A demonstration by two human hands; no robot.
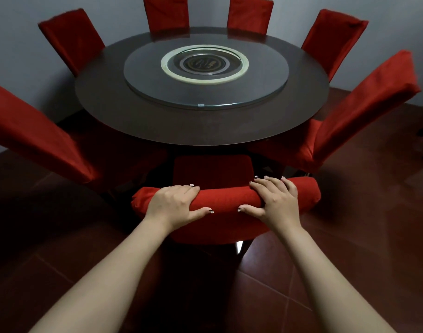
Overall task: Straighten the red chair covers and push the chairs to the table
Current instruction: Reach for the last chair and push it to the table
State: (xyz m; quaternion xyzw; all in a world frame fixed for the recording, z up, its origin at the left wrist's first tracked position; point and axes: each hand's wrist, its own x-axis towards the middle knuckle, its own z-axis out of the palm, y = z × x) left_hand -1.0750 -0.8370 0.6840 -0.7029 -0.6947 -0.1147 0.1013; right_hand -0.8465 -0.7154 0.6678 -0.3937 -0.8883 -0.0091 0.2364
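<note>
Directly in front of me stands a chair in a red cover (226,199), its seat reaching under the round dark table (200,126). My left hand (174,205) grips the top of the chair back, fingers over the front and thumb behind. My right hand (275,200) grips the same top edge further right in the same way. The cover's left corner looks bunched.
Several other red-covered chairs ring the table, among them a near left chair (35,133) and a near right chair (364,104). A glass turntable (205,70) lies on the tabletop. Red-brown floor tiles (349,248) spread around me. Grey walls stand behind.
</note>
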